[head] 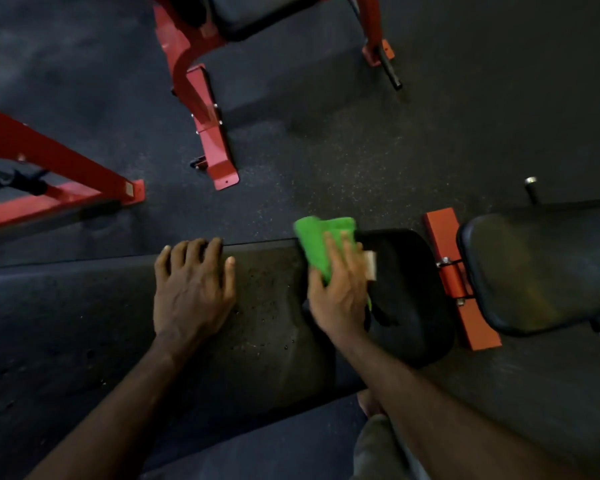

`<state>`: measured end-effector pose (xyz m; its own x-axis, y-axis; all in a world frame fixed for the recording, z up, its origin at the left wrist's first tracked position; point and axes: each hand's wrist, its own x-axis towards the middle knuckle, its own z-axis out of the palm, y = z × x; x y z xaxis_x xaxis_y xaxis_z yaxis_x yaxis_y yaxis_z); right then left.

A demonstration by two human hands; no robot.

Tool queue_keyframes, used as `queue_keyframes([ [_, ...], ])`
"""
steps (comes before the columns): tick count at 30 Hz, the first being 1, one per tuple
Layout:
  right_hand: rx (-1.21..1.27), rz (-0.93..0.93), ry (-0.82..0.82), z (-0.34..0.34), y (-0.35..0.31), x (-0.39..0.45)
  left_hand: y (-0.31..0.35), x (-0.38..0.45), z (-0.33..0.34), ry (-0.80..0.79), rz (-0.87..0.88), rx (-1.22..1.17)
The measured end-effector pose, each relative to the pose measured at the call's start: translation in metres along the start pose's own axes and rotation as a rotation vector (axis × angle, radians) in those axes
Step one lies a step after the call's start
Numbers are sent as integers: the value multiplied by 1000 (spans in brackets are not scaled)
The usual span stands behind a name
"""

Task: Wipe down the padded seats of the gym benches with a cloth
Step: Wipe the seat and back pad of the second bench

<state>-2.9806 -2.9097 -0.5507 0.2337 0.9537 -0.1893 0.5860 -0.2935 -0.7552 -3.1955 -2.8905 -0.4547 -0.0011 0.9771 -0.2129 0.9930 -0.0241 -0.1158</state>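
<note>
At the far left, red steel frames (49, 168) of other gym machines are standing on the dark rubber floor (326, 150), well apart from the work. Nearer, the long black padded seat (84, 323) is running across the lower view, its worn surface pitted and speckled. The left hand (191, 289) is lying flat on it near the far edge, fingers straight and spread, its grip slack and holding nothing; it is probably bracing the person's lean over the pad. Just to its right, the right hand (340, 289) is pressing a folded green cloth (317, 244) onto the pad's right end, fingers laid over the cloth and thumb tucked against its edge, so the grip is pinning the cloth and not bunching it, which is keeping a broad face on the vinyl. Beyond the smaller black end pad (413, 289), an orange bracket (444, 237) is separating it from another black cushion (541, 265), seemingly not yet wiped.
</note>
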Motion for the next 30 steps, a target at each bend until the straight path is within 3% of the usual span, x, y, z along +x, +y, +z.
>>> queue_keyframes([
  [2,-88,-351,-161,-3,9,-6,5,1,3,21,-10,-2],
  [4,-145,-455,-192,-13,28,16,4,3,3,7,-27,-2],
  [7,-5,76,23,-9,16,33,5,1,5,-4,-25,6],
  [8,22,121,62,0,-6,27,5,2,3,-7,-32,13],
  [9,9,9,63,8,-23,18,6,2,2,-11,-39,19],
  [12,-36,-520,-175,10,-29,3,8,5,-1,-15,-59,36],
  [13,-66,-586,-219,4,-21,14,7,4,-2,-22,-63,34],
  [14,-95,-553,-213,0,-10,27,7,5,-2,-28,-61,30],
  [17,-71,-66,-52,0,-13,39,5,4,-1,-37,-41,26],
  [18,-72,-10,-28,7,-29,33,4,4,0,-38,-48,22],
  [23,-107,-539,-217,11,-40,20,7,5,-2,-60,-73,42],
  [24,-142,-503,-205,6,-30,35,7,5,-1,-70,-77,34],
  [27,-133,-27,-74,3,-29,58,4,4,1,-92,-70,20],
  [28,-117,25,-41,10,-41,52,4,5,0,-91,-69,20],
  [30,-98,-156,-79,24,-63,26,6,5,-4,-90,-66,15],
])
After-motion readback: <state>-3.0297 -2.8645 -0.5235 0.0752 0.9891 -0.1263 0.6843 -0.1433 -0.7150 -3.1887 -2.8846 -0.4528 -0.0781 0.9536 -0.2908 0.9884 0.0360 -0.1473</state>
